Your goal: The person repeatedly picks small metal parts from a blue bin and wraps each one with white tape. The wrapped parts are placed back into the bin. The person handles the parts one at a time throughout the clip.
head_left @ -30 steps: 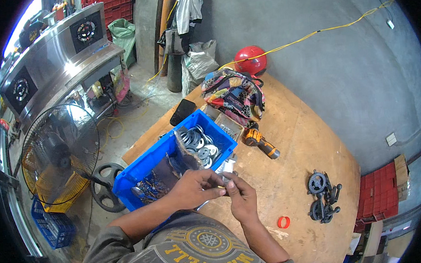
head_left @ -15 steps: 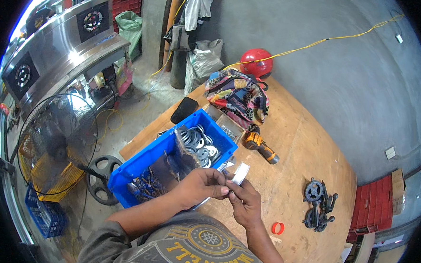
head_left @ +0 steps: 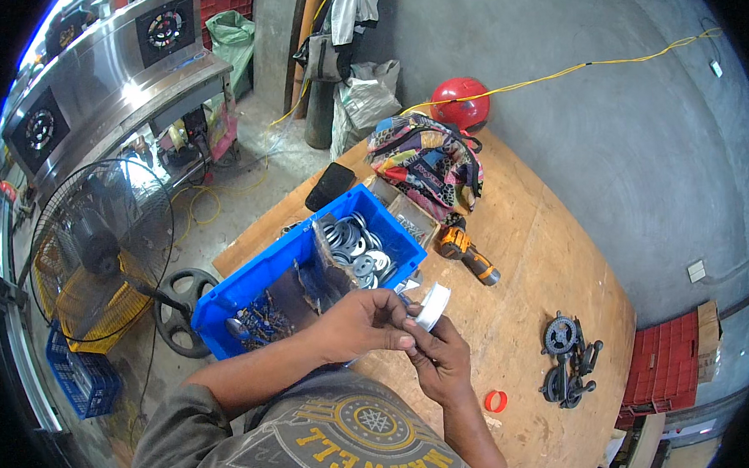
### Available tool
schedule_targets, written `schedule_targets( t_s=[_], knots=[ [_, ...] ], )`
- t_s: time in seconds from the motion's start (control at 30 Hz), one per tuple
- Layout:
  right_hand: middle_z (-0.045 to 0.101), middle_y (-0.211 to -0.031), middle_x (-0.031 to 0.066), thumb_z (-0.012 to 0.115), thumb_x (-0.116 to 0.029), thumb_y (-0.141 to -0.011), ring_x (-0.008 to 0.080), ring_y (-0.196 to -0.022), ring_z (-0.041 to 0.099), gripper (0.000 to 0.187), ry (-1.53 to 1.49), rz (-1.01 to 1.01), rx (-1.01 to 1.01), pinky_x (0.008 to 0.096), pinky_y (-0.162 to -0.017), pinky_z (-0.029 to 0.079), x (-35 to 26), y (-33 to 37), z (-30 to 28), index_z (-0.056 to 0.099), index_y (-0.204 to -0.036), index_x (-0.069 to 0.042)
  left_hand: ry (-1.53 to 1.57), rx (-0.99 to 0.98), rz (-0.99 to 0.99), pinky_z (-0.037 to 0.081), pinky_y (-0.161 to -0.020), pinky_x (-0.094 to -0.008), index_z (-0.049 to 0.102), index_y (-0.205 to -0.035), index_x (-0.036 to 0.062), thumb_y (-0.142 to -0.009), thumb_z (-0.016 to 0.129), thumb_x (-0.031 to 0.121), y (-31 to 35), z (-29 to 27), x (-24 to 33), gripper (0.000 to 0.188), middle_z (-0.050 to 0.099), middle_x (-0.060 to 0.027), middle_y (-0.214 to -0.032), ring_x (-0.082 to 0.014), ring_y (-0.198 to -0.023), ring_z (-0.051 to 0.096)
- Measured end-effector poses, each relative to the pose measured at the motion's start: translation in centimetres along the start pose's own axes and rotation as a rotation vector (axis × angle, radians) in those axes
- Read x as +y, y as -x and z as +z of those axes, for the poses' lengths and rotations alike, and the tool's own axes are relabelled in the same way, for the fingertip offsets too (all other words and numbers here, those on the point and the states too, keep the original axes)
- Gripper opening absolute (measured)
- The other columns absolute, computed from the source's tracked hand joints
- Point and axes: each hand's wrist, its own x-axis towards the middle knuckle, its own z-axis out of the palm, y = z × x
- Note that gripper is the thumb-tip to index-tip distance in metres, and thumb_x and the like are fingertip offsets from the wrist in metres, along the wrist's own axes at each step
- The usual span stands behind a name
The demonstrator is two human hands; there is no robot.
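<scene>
In front of my body both hands are close together over the near side of the table. My right hand (head_left: pixel 441 364) grips a white spool-shaped ring (head_left: pixel 432 306), held tilted above its fingers. Thumb and fingertips of my left hand (head_left: pixel 369 326) are pinched right beside the ring; what they hold, if anything, is too small to make out. Just beyond my left hand stands a blue bin (head_left: pixel 250 283), holding grey and white discs (head_left: pixel 360 247) in one part and small dark screws or bolts (head_left: pixel 265 318) in another.
On the wooden table (head_left: pixel 527 243) lie an orange-black cordless drill (head_left: pixel 467 253), a patterned bag (head_left: pixel 426 163), a black phone-like slab (head_left: pixel 330 187), a red ring (head_left: pixel 495 400) and black wheeled parts (head_left: pixel 565 360). A red ball-like object (head_left: pixel 461 102) is behind. A fan (head_left: pixel 100 248) stands left.
The view has shifted slightly. Both hands stay together with the white ring, which has moved a little to the right and tilted slightly. Nothing is visibly let go.
</scene>
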Motion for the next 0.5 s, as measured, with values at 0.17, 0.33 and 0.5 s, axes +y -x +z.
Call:
schedule_targets(
  t_s=[0.17,0.33,0.5],
  knots=[
    [0.061,-0.114,0.0156,0.073,-0.009,-0.082,0.0313,-0.098,0.066,0.051,0.167,-0.045,-0.116,0.0361,-0.081,0.054,-1.2,-0.4,-1.6,0.062,-0.131,-0.017,-0.122,-0.033,0.059,0.048,-0.071,-0.0233,0.054,-0.085,0.0045,-0.08,0.08,0.004,0.5,0.5,0.4,0.026,0.061,-0.0012,-0.086,-0.0076,-0.081,0.058],
    [0.059,-0.123,0.0181,0.074,-0.004,-0.077,0.0327,-0.109,0.063,0.058,0.225,0.076,-0.319,0.0347,-0.087,0.053,-2.4,-1.0,-3.6,0.06,-0.132,-0.015,-0.377,-0.055,0.136,0.046,-0.068,-0.0241,0.054,-0.085,0.0054,-0.08,0.081,0.006,1.4,0.8,0.5,0.027,0.06,0.0003,-0.084,-0.0068,-0.079,0.055],
    [0.064,-0.108,0.0147,0.071,-0.001,-0.076,0.0315,-0.094,0.067,0.056,0.278,-0.021,-0.32,0.0357,-0.078,0.053,-2.0,-1.7,-3.8,0.061,-0.13,-0.013,-0.287,-0.04,0.075,0.048,-0.069,-0.025,0.054,-0.086,0.0053,-0.082,0.078,0.003,2.0,0.5,0.0,0.025,0.062,-0.0022,-0.088,-0.0075,-0.082,0.056]
  ],
)
